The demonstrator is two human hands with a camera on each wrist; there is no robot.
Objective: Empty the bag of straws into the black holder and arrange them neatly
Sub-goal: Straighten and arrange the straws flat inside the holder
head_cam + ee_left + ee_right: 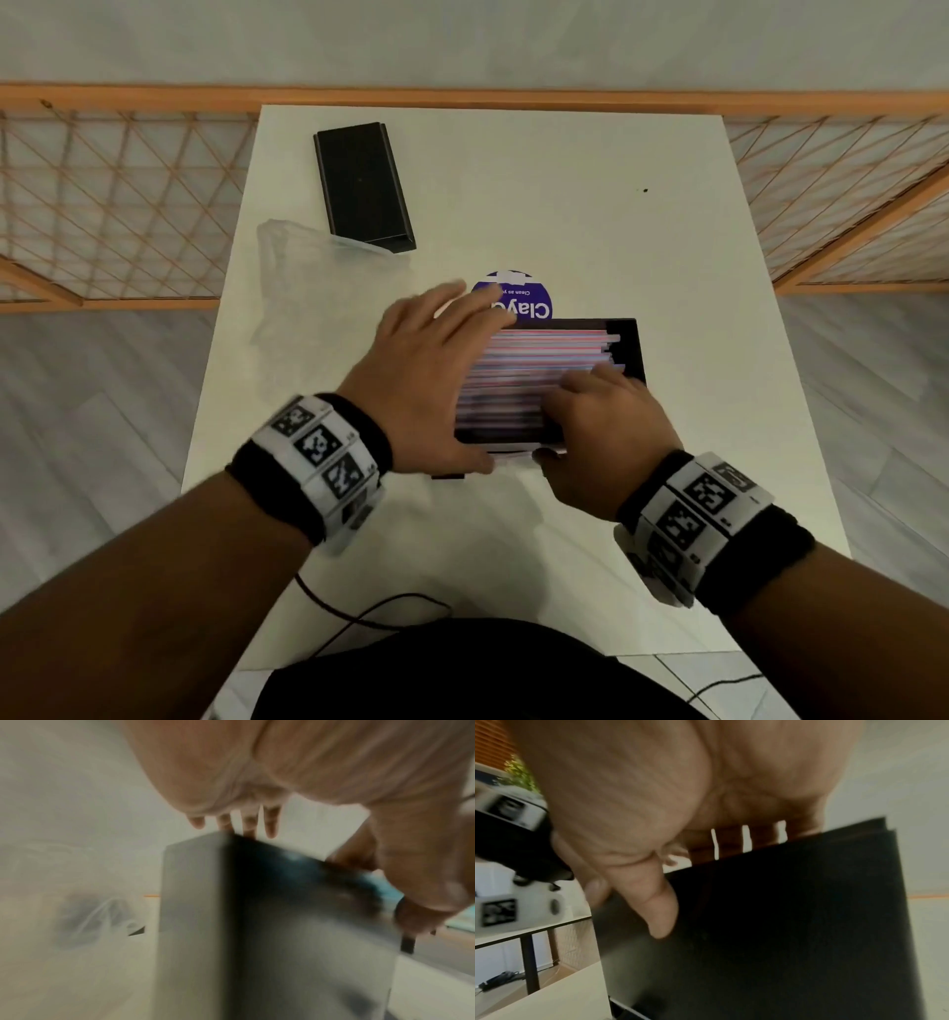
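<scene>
Lying side by side in the open black rectangular holder (629, 344), the thin pink, white and blue plastic straws (539, 360) are running left to right across the person, their long axis parallel to the near edge of the white table (565, 205) on which the holder is sitting, just in front of the body. The left hand (436, 370) is covering the straws' left ends with fingers spread and nearly straight, thumb hooking under the holder's near edge, while the right hand (601, 426) is resting its loosely bent fingers on the right part of the bundle with its thumb against the near wall; neither hand is plainly gripping a straw. Both hands are equally near, one at each end, so squaring the bundle seems to call for pushing inward along that axis; the right ends are looking uneven. The clear, crumpled plastic bag (298, 288) is lying emptied to the left, partly under a flat black lid-like box (362, 187), with a round purple sticker (518, 303) beyond the holder. Only the head view is showing the straws; the wrist views, blurred, are showing the holder's dark outer walls (282, 923) and the right thumb (659, 908) pressing on them.
</scene>
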